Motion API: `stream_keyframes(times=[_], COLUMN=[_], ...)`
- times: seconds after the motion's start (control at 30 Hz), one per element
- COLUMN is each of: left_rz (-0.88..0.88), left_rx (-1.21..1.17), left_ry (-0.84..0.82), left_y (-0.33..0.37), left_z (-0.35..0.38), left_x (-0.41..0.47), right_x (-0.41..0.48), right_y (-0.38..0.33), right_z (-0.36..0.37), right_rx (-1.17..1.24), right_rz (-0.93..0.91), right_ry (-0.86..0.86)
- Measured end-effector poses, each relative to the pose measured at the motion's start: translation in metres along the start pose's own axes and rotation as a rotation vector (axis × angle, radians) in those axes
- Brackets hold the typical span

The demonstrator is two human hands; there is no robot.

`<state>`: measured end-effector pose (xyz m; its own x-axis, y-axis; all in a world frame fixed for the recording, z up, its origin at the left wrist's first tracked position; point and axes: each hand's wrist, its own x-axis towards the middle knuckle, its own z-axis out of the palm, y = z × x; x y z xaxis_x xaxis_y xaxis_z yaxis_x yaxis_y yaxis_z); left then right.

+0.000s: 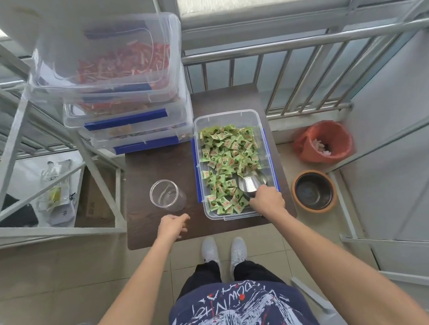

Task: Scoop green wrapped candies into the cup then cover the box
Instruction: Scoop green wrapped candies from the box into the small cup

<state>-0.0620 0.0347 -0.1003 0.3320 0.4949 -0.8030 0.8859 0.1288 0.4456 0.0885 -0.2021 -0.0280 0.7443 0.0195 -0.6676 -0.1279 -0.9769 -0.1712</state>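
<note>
The green wrapped candies (225,161) each carry a small red label, but the print is too small to read; the only other writing is white lettering on the person's dark shirt (240,310), upside down from this view and not clearly legible. The candies fill a clear box (238,214) with blue side clips, lid off, whose long axis runs away from the person along the right half of the dark brown tabletop (152,232). Inside it, at the near right corner, a metal scoop (251,183) lies with its open mouth pointing up and away toward the far end of the box — it looks empty, though glare on the metal makes that hard to be sure of. The right hand (267,201) is closed around the scoop's handle at the box's near edge. The left hand (172,226) hovers loosely open and holding nothing, just short of the clear cup (167,196), which stands upright and empty left of the box. Behind the cup rises a stack of lidded clear containers (124,87) with red-wrapped contents. The tabletop sits on a tiled floor — beside a metal rack (12,151), a railing (303,62), a red-lined bin (323,142) and a dark pot (314,189).
</note>
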Motion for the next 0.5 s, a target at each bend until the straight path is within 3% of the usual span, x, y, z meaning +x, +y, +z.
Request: stream_keyframes(times=[0.07,0.17,0.3,0.5], left_rz=[-0.031,0.137,0.300,0.337], left_rx=[-0.074,-0.166,-0.192,-0.171], left_ry=[0.061,0.157,0.040,0.031], left_y=[-0.011,-0.010,0.013,0.036], left_z=[-0.013,-0.027,-0.031,-0.008], left_x=[0.006,0.008,0.011,0.011], right_x=[0.000,0.002,0.002,0.000], right_y=[-0.001,-0.002,-0.003,0.002], right_z=[0.000,-0.001,-0.005,-0.003], right_rx=[0.021,0.057,0.064,0.065], right_rz=[0.013,0.035,0.065,0.086], right_ry=[0.003,-0.001,0.013,0.014])
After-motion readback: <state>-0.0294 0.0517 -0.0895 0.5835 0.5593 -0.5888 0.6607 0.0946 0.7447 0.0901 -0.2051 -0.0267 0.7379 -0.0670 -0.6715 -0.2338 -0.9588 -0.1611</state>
